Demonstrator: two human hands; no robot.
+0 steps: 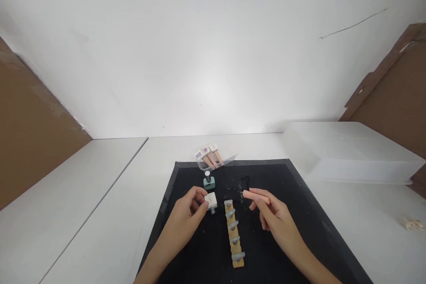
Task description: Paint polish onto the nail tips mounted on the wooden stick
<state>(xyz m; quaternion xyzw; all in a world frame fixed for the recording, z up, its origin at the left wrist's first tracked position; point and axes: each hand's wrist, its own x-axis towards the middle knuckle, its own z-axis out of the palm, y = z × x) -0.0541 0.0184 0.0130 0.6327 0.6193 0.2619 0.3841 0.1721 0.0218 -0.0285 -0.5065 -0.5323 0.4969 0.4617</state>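
Between the thumb and fingers of my left hand point(188, 213) is a small white square block point(211, 199) with faint markings on its face. A short grey stub point(213, 210) sticks out of the block's lower side. My right hand point(274, 213) pinches a peach-coloured stick point(255, 196), held nearly level with its end pointing left. The block and the stick are apart. Between my hands lies a tan strip point(234, 234) with several grey pieces set across it. Just beyond the block stands a small green bottle point(209, 182) with a dark neck and white top.
A clear tray point(229, 159) at the mat's far edge holds three white-headed pieces point(210, 154) with peach handles. The black mat point(266, 177) lies on a white table point(106, 195). At right is a translucent white box point(359, 155), with a pale cord point(413, 224) nearer me.
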